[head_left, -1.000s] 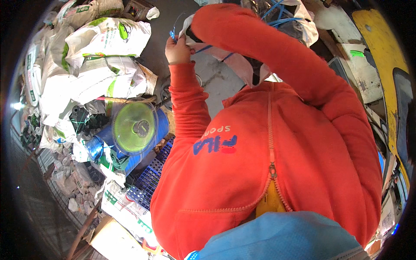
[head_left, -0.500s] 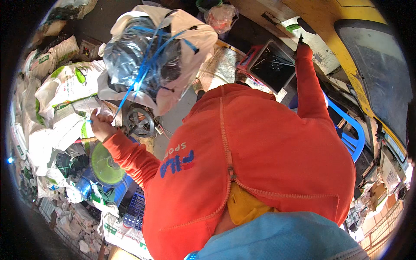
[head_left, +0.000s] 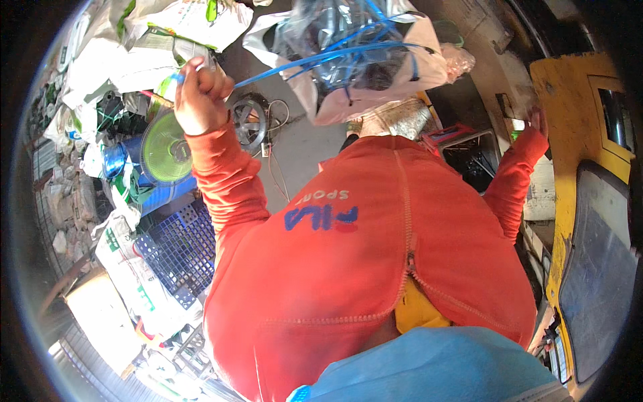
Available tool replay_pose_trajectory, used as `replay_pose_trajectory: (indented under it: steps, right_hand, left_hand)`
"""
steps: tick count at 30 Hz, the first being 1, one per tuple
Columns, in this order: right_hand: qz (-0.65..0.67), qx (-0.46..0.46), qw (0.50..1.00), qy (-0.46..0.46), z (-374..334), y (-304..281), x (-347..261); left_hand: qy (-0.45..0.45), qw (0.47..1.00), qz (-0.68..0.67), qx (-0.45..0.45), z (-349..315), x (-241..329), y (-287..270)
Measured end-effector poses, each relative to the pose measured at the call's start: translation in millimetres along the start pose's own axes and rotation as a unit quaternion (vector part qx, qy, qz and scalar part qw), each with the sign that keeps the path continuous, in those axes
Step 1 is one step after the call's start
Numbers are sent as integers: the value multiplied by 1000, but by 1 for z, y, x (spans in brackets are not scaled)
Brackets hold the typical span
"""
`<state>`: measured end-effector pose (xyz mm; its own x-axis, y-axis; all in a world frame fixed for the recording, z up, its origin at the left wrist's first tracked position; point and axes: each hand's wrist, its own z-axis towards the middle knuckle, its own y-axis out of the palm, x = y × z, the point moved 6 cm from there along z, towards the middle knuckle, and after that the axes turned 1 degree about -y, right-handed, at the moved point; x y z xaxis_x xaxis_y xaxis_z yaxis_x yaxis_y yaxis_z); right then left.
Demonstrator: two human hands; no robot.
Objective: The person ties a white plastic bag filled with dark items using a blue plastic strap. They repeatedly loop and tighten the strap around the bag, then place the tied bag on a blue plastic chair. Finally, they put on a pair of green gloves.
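Note:
Out to the left, my left hand is closed round the end of a blue plastic strap. From there the strap runs taut to a large white woven sack ahead of me. Clear plastic wrapping over dark contents shows in the sack's mouth, crossed by more blue strapping. My right hand is raised at the far right, beside the yellow machine panel. Its fingers are small and partly hidden behind the orange sleeve, so whether it holds anything does not show.
A green fan stands against a blue drum on the left, with a blue plastic crate nearer. Stacked white sacks lie at far left. A spoked wheel and a cable are on the floor. A dark tray sits ahead right.
The view has turned, so the sack now appears further right and higher. My left hand is raised, still gripping the strap. My right hand has drawn back nearer my body.

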<state>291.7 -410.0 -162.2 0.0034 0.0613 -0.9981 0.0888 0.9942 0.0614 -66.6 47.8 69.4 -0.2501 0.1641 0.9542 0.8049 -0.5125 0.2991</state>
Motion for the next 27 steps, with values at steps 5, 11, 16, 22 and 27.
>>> replay_pose_trajectory:
  steps: [5,11,16,22,27]
  right_hand:
    - [-145,-521,758,-365,-186,256,-181]
    - [-62,-582,793,-168,-269,366,-189]
    - [-60,-401,909,-95,-245,372,-195]
    - [-158,-279,880,-351,-246,395,-201]
    - [-652,-378,538,-378,-277,461,-67]
  left_hand:
    - [40,994,-45,-92,4,18,32]
    - [-36,961,-145,-233,33,10,30]
    - [-11,963,-167,-212,79,-9,-5]
    - [-25,935,349,-60,117,-83,-107]
    - [-115,966,223,-55,68,-164,-95]
